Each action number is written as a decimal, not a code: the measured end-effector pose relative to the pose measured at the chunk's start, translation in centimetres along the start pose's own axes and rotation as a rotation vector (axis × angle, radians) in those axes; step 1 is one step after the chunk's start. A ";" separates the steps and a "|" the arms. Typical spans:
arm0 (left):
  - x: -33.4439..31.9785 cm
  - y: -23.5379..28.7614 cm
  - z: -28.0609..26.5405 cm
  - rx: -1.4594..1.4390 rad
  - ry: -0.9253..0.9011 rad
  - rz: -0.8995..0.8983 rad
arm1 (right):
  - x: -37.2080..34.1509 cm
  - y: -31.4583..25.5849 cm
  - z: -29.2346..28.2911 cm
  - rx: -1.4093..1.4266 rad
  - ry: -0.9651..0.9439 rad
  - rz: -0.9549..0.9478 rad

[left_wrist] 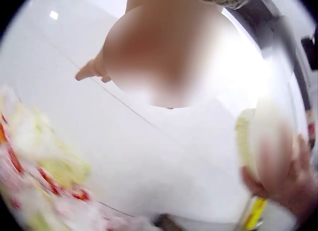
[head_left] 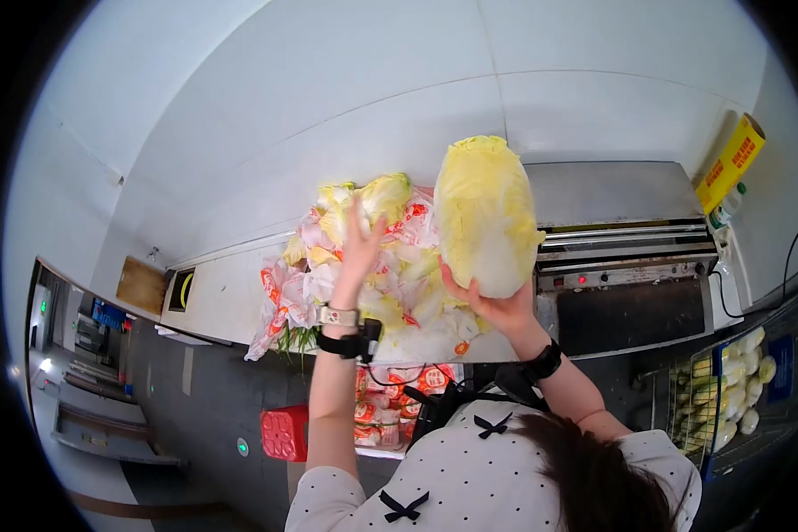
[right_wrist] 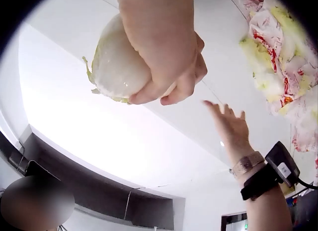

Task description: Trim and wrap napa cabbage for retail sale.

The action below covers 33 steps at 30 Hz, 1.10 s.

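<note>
My right hand (head_left: 496, 306) grips a large napa cabbage (head_left: 488, 208) by its pale base, holding it upright above the counter. In the right wrist view the fingers curl around the white stem end of the cabbage (right_wrist: 121, 67). My left hand (head_left: 361, 244) is raised with its fingers spread and nothing in it. Behind that hand in the head view lie more cabbages (head_left: 386, 193). Loose yellow leaves (head_left: 430, 266) and white plastic bags with red print (head_left: 284, 293) cover the counter around them.
To the right stands a metal wrapping machine (head_left: 629, 288) with a lit red lamp. A yellow roll box (head_left: 731, 164) leans in the corner. Below are a wire cart (head_left: 696, 408) of pale vegetables, a red crate (head_left: 284, 433) and bagged packs (head_left: 381, 412) under the counter.
</note>
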State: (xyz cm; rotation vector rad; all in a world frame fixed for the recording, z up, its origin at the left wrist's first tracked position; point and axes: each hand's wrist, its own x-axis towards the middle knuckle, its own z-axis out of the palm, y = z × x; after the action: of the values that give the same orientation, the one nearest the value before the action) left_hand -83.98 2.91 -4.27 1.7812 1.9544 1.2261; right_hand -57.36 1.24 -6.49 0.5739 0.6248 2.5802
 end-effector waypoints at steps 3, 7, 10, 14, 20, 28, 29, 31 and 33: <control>-1.9 5.2 4.3 -0.840 -0.401 0.002 | -0.1 0.2 -0.1 0.031 -0.010 0.067; -2.4 3.7 7.2 -1.117 -0.575 -0.313 | -0.5 -0.2 -1.0 -0.004 0.054 0.113; -3.2 2.9 8.0 -1.247 -0.529 -0.348 | -0.5 -0.4 -0.9 -0.118 0.111 0.157; -4.9 2.3 7.6 -1.361 -0.445 -0.311 | -0.2 -0.4 0.0 -0.053 0.212 0.299; -7.4 2.3 6.3 -1.487 -0.310 -0.204 | 0.4 0.9 1.0 -0.142 0.179 0.337; -7.2 3.9 5.3 -1.647 -0.092 0.020 | 1.5 0.9 1.4 -0.796 0.054 0.465; -7.4 5.1 4.8 -1.613 0.001 -0.032 | 1.4 0.6 1.9 -0.970 0.103 0.457; -7.4 8.1 3.3 -1.538 0.183 -0.133 | 0.8 0.6 2.3 -1.711 0.345 -0.008; -7.5 8.4 2.0 -1.455 0.213 -0.012 | 1.0 1.9 3.9 -2.143 0.411 -0.628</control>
State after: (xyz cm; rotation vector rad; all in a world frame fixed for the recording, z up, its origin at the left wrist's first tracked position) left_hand -74.91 -3.76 -2.34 0.8280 0.5775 2.0273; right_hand -56.89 1.52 -2.08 -0.7433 -1.5081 1.3897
